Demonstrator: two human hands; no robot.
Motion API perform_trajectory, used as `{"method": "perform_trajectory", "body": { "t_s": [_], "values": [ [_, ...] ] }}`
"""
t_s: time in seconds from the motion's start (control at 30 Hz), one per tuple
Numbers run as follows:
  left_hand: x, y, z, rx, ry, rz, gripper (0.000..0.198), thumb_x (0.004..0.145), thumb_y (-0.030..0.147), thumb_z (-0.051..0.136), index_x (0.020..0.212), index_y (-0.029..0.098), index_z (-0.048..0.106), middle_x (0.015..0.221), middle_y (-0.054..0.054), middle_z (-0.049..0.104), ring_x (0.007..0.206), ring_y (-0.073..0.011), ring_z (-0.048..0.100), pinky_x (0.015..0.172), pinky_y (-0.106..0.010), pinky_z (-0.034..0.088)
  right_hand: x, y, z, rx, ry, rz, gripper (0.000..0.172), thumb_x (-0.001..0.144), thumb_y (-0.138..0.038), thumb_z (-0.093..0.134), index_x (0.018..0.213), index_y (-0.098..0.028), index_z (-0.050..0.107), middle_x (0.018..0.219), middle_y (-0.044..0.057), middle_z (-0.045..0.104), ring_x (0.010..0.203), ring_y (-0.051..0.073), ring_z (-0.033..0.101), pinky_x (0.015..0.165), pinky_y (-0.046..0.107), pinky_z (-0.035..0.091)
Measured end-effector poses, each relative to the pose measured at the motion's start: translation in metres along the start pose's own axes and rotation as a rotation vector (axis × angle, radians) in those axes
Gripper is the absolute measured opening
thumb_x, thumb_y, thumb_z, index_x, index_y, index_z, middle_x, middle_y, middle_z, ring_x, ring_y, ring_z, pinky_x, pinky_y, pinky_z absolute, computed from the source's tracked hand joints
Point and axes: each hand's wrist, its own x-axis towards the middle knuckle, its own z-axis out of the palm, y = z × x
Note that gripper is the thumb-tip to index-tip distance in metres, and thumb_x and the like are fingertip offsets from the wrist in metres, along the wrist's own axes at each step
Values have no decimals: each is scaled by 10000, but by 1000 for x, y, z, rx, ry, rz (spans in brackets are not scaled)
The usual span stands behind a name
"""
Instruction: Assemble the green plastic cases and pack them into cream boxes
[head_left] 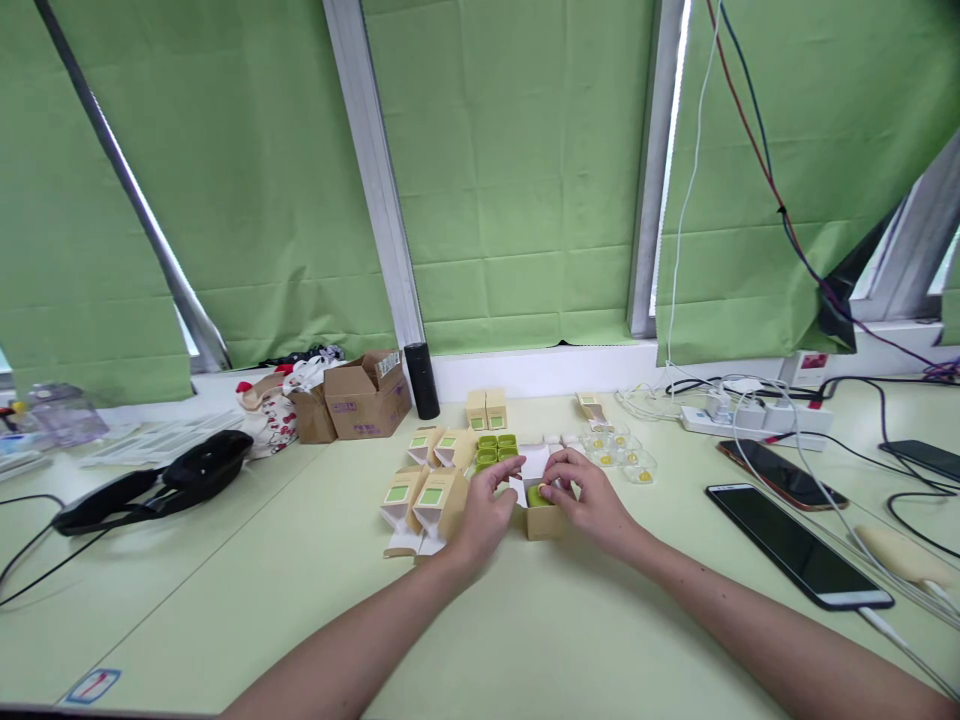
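A small tan cardboard box (pixel 546 524) stands upright in front of me, its white-lined flaps open. Inside it shows a green square item (pixel 535 496). My right hand (pixel 589 495) pinches a small yellow piece (pixel 542 488) at the top of this green item, mostly hidden by the fingers. My left hand (pixel 484 510) is at the box's left flap, thumb and index finger apart; its other fingers are partly hidden. Just beyond lie several green square cups (pixel 496 448). To the left are several similar tan boxes (pixel 442 495) with green labels and opened flaps.
Clear plastic cups (pixel 622 455) with yellow centres lie right of the box. More small boxes (pixel 486 409) stand behind. A black cylinder (pixel 421 381) and larger carton (pixel 367 395) are at back left. Phones (pixel 799 545), cables and a power strip (pixel 750 420) occupy the right; black headgear (pixel 157 485) the left.
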Motion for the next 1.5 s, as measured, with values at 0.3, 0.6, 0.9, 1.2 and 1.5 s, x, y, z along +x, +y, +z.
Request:
{"method": "perform_trajectory", "body": {
  "t_s": [0.3,0.6,0.9,1.2,1.5],
  "values": [
    [1,0,-1,-14,0,10,551,706,103,574,1227,143,750,1234,-121,748,1173,-280,649,1088,-427,470,2,2,0,-37,-28,0,158,896,-233,623,792,-223,742,954,61,601,755,186,552,695,344,466],
    [1,0,0,-21,-2,-4,560,697,113,568,1227,130,749,1229,-136,744,1179,-287,648,1091,-434,468,-2,5,0,-56,-11,-49,202,935,-214,567,845,-222,747,976,72,614,842,218,593,714,353,467],
    [4,1,-1,-113,15,-34,531,671,126,582,1161,148,785,1165,-122,767,1142,-285,663,1049,-417,487,-4,15,-8,-27,155,-53,222,939,-192,496,1009,-234,703,1056,71,652,912,232,595,799,371,458],
    [6,4,-1,-192,51,-71,378,784,235,613,1103,154,800,1132,-117,787,1102,-270,693,1025,-408,508,-4,16,-7,-5,191,11,233,879,-191,520,1049,-233,674,1044,62,663,815,215,566,757,360,463],
    [7,-1,3,-190,-2,-46,359,786,230,678,1132,140,713,1112,-125,745,1046,-241,683,927,-349,526,-4,17,-4,92,183,125,302,862,-249,526,1144,-221,630,1035,55,625,709,177,546,702,338,469]
  ]
}}
